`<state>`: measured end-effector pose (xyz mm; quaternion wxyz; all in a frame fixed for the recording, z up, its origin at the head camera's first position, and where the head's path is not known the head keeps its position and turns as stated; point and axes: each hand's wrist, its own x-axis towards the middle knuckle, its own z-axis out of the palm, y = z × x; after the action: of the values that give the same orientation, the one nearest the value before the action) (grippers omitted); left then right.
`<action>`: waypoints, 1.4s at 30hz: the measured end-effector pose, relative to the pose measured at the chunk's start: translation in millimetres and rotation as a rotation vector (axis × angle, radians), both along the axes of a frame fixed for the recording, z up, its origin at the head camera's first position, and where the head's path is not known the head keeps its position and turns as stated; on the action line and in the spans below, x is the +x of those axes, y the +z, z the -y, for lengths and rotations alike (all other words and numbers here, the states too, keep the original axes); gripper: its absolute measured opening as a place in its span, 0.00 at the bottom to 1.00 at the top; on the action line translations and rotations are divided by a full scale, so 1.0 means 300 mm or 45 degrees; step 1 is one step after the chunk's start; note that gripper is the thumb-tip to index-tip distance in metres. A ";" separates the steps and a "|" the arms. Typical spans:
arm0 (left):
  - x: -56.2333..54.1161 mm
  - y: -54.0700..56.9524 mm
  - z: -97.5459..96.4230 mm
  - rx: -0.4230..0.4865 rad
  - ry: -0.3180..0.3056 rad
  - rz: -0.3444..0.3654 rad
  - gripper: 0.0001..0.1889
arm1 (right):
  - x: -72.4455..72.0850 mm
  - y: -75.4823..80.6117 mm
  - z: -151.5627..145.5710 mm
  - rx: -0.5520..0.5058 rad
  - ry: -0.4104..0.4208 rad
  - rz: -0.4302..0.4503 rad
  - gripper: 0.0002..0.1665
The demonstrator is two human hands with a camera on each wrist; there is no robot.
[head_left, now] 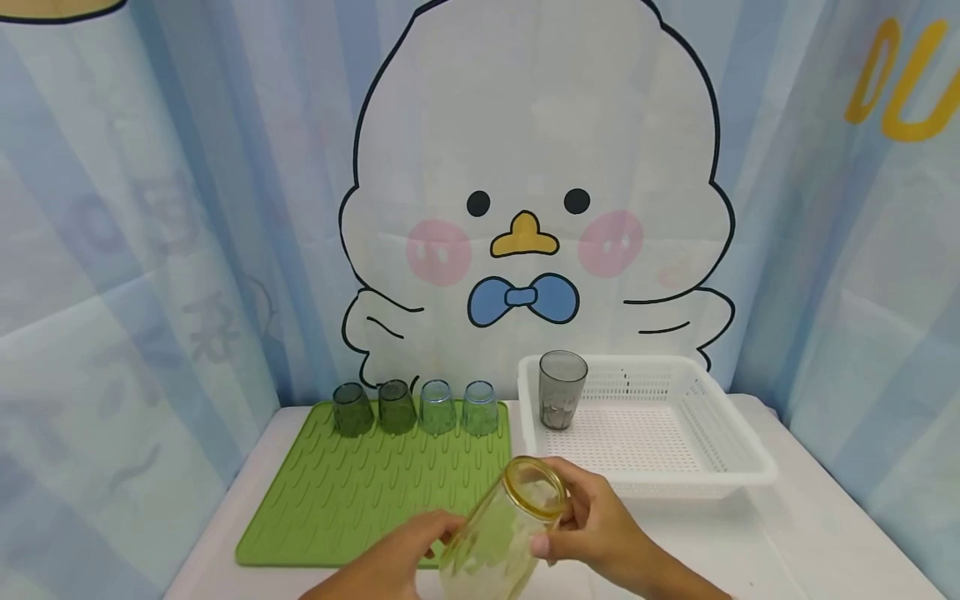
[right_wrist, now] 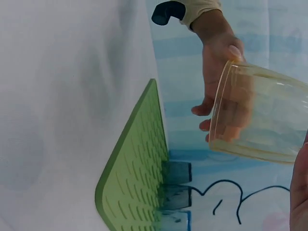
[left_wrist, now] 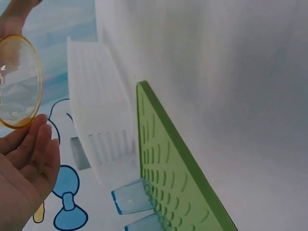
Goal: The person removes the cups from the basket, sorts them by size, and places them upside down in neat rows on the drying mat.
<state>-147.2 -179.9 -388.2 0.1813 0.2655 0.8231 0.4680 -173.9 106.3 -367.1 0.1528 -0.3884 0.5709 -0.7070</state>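
Observation:
A clear yellow drinking glass [head_left: 491,542] is tilted over the front of the table, its thick base up toward the right and its wider mouth down toward the left. My right hand [head_left: 592,525] grips it near the base, thumb on the near side and fingers round the far side. At the mouth end is my left hand [head_left: 401,554]; its fairly straight fingers [left_wrist: 41,144] touch the amber rim [left_wrist: 38,91], and its thumb lies by that rim in the right wrist view. Past the glass, a green drying mat [head_left: 360,492] lies on the table.
Along the mat's back edge stand several small upside-down glasses, two dark green [head_left: 396,407] and two bluish [head_left: 480,408]. A white plastic basket [head_left: 738,433] on the right holds a tall grey glass [head_left: 561,392] in its back left corner. Behind hangs a printed curtain [head_left: 540,125].

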 end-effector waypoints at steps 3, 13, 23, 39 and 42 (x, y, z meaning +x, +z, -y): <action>-0.008 -0.020 0.003 0.003 -0.016 0.029 0.36 | 0.000 -0.003 0.016 0.011 0.014 0.005 0.34; -0.104 -0.209 0.054 -0.072 -0.146 -0.003 0.37 | 0.013 -0.002 0.052 0.134 -0.056 0.053 0.35; -0.187 -0.469 0.166 0.007 -0.071 0.138 0.45 | -0.001 -0.003 0.072 0.141 -0.084 0.014 0.36; -0.056 -0.164 0.389 -0.164 0.296 0.015 0.21 | -0.047 -0.014 0.087 0.191 -0.152 0.001 0.35; -0.063 -0.182 0.448 -0.179 0.359 0.001 0.21 | -0.053 -0.017 0.091 0.225 -0.178 0.001 0.35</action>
<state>-166.1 -314.4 -442.7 0.1322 0.1338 0.8829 0.4301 -189.8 79.1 -372.3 0.1371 -0.3324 0.6567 -0.6629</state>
